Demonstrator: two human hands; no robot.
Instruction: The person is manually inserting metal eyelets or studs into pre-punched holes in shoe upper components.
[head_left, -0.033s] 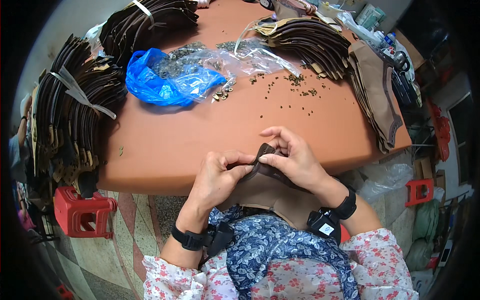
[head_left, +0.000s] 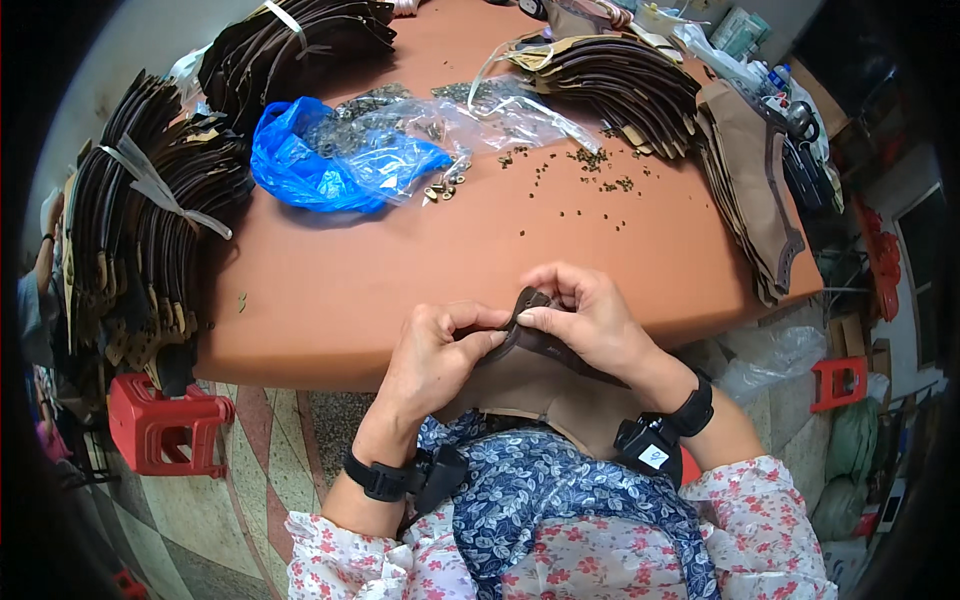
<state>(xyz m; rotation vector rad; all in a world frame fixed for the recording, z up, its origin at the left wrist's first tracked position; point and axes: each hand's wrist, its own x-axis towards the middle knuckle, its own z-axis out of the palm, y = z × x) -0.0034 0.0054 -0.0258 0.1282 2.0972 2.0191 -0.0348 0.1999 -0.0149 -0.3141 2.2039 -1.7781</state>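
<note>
A brown leather shoe upper (head_left: 520, 385) with dark trim lies over my lap at the table's near edge. Its dark edge is folded up between my hands. My left hand (head_left: 445, 350) pinches that trim between thumb and forefinger. On the other side of the fold, my right hand (head_left: 585, 315) grips it too, thumb in front and the other fingers curled behind. Any small part between the fingertips is hidden. Beyond my hands, small dark metal fittings (head_left: 600, 180) are scattered on the orange-brown table (head_left: 370, 275).
Tied bundles of dark leather pieces (head_left: 130, 220) stand at the left, with another bundle (head_left: 610, 90) at the far right. Brown pieces (head_left: 750, 180) stack along the right edge. A blue plastic bag (head_left: 300, 165) lies mid-table beside clear bags of fittings. A red stool (head_left: 165, 425) stands left.
The fingers of my right hand have curled in slightly behind the trim. My left hand and the shoe upper look the same.
</note>
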